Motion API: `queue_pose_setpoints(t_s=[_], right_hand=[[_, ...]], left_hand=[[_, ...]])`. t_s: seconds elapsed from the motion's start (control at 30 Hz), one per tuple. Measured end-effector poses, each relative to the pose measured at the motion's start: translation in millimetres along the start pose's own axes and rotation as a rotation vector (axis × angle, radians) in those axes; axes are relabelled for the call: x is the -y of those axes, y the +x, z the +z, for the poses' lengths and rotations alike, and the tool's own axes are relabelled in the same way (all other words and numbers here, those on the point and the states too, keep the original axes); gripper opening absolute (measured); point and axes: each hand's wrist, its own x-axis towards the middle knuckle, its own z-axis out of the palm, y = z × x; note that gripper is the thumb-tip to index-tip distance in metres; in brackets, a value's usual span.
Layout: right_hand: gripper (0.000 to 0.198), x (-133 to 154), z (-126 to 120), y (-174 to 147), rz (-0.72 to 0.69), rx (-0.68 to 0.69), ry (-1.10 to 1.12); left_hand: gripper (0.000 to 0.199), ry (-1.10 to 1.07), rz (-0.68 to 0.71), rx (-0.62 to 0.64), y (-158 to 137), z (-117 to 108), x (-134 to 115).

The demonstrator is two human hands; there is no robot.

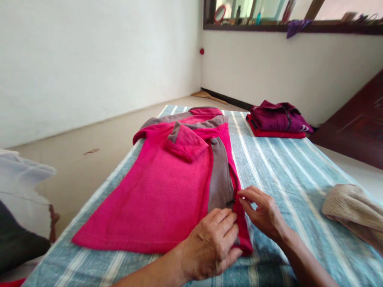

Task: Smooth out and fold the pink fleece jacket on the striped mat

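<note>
A bright pink fleece jacket (167,191) with grey panels lies spread out, its collar at the far end and one sleeve cuff (188,142) folded over its body. Near the hem on the right, my left hand (213,244) is closed on the cloth by the grey side panel, fingers together; the fingertips are partly hidden. My right hand (263,211) pinches the jacket's right edge between thumb and forefinger. Just above my left fingers, a small black zip pull (230,202) shows on the zip of the grey panel.
Blue-and-white striped cloth (278,179) covers the bed-like surface. Folded purple and red clothes (277,119) are stacked at the far right. A beige knitted item (350,203) lies at the right edge. White plastic (24,171) is at the left.
</note>
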Motion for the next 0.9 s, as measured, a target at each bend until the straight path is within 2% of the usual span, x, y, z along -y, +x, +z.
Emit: queue_pose_setpoints(t_s=[0.2, 0.37, 0.53, 0.73, 0.9], right_hand=[[0.019, 3, 2, 0, -0.053, -0.034, -0.128], [0.019, 3, 3, 0, -0.139, 0.059, -0.300], [0.015, 4, 4, 3, -0.141, 0.083, -0.248], [0.015, 6, 7, 6, -0.079, 0.097, -0.169], [0.015, 1, 10, 5, -0.059, 0.052, -0.110]], left_hand=[[0.040, 0.005, 0.000, 0.001, 0, 0, 0], [0.040, 0.019, -0.001, -0.012, 0, 1, 0], [0.041, 0.021, 0.003, -0.012, 1, 1, 0], [0.041, 0.012, 0.010, -0.006, 1, 1, 0], [0.038, 0.007, 0.008, -0.009, 1, 2, 0]])
